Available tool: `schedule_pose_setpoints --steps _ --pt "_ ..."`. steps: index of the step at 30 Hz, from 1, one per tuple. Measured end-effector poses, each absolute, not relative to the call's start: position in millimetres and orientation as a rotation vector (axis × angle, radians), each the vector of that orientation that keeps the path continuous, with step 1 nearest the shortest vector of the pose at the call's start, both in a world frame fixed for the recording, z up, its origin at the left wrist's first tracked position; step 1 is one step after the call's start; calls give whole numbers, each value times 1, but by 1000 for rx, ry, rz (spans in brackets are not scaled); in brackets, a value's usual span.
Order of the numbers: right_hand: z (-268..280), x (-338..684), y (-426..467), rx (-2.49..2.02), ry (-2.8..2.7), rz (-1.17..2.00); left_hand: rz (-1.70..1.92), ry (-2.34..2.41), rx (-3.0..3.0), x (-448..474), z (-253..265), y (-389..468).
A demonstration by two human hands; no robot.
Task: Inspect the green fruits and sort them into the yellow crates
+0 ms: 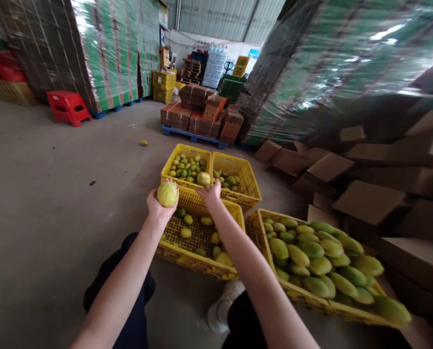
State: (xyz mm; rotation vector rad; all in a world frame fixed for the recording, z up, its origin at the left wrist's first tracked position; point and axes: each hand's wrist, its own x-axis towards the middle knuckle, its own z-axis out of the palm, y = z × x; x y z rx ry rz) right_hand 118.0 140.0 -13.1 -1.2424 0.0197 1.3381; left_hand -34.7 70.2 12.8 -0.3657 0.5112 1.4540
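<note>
My left hand (pixel 161 206) is closed around a yellow-green mango (pixel 167 194), at the left side of the near yellow crate (pixel 198 261). My right hand (pixel 211 194) reaches over that crate's far edge, with a yellow mango (pixel 203 179) at its fingers, which are partly hidden. Several loose mangoes, such as a yellow mango (pixel 185 233), lie on the near crate's slatted floor. Behind it, the far left crate (pixel 164 170) holds many small green and yellow mangoes. Fewer lie in the far right crate (pixel 252 182).
At right, a yellow crate (pixel 262 237) is heaped with large green mangoes (pixel 320 265). Cardboard boxes (pixel 369 201) lie piled beyond it. A blue pallet (pixel 194 137) with flattened cartons stands ahead. Wrapped stacks (pixel 118 53) and a red stool (pixel 69 107) are at left.
</note>
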Motion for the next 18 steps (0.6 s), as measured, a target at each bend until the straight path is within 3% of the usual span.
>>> schedule_pose_setpoints --steps 4,11,18 --pt "8 142 156 -1236 -81 1341 1427 507 -372 -34 14 70" --pt "-35 181 71 -1237 -39 1461 1386 523 -332 -31 12 64" --pt "-41 192 40 -1106 58 1493 1463 602 -273 -31 7 60"
